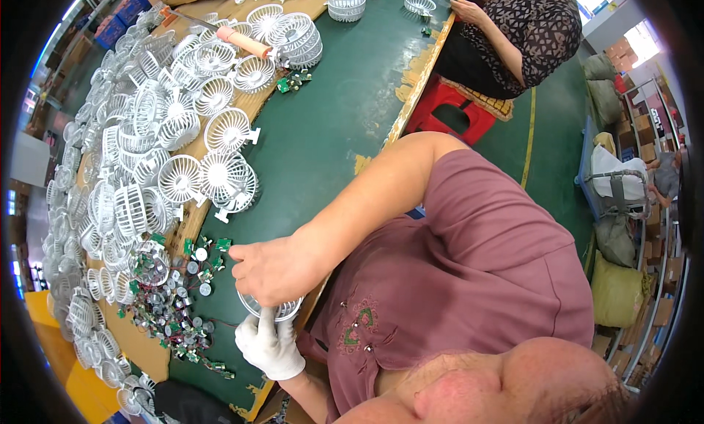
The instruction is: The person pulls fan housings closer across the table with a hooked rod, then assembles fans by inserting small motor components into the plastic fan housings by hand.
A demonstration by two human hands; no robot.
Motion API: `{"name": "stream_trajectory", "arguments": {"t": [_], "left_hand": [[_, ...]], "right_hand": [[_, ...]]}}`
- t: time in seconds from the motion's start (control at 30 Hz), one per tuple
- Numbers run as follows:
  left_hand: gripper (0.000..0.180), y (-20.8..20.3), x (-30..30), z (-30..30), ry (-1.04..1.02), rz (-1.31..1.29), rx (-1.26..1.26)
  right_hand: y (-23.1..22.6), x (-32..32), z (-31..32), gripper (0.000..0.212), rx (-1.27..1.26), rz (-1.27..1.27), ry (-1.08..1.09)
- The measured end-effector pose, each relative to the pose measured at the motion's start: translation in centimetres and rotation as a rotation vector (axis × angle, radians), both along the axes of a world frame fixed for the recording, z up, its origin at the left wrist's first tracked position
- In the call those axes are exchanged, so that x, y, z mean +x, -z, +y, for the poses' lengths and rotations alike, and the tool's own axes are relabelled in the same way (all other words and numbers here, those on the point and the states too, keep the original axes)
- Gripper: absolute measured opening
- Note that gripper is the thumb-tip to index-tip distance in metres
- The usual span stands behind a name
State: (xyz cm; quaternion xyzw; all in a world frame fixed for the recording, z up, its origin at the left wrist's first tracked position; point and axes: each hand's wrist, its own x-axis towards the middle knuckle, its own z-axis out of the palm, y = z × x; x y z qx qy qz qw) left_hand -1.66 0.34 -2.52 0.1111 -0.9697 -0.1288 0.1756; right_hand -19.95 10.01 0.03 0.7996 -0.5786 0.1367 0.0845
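My left hand [269, 347], in a white glove, grips a round white fan cage [290, 307] near the table edge. Its fingers are wrapped on the near side of the cage. Above the cage, my bare right hand [275, 270] is closed with its fingers curled; what it holds, if anything, is hidden. It covers much of the cage. Close to its knuckles lies a small green circuit board [223, 244]. Beside both hands is a heap of small motors with wires and green boards [176, 307]. A thin red wire runs from the heap toward the cage.
A large pile of white fan cages [139, 145] covers cardboard on the green table [308, 138]. An orange-handled tool [244, 41] rests on the pile. Stacked cages [346, 4] stand farther along, near a co-worker [513, 35] and a red stool [451, 109].
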Motion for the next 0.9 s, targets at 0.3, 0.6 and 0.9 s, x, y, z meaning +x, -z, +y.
{"name": "stream_trajectory", "arguments": {"t": [0.3, 0.6, 0.9], "left_hand": [[0.103, 0.8, -0.3, 0.3, -0.147, 0.107, -0.007], [0.119, 0.9, -3.7, 1.3, -0.249, -0.012, 0.657], [0.102, 0.8, -5.8, 3.6, -0.058, 0.192, 0.61]], "right_hand": [[4.5, -1.9, 4.8, 0.102, -0.22, -0.759, 0.096], [7.7, 0.6, 6.3, 0.122, -0.121, -0.871, 0.464], [8.2, -8.4, 13.0, 0.103, -0.22, -0.951, 0.577]]}}
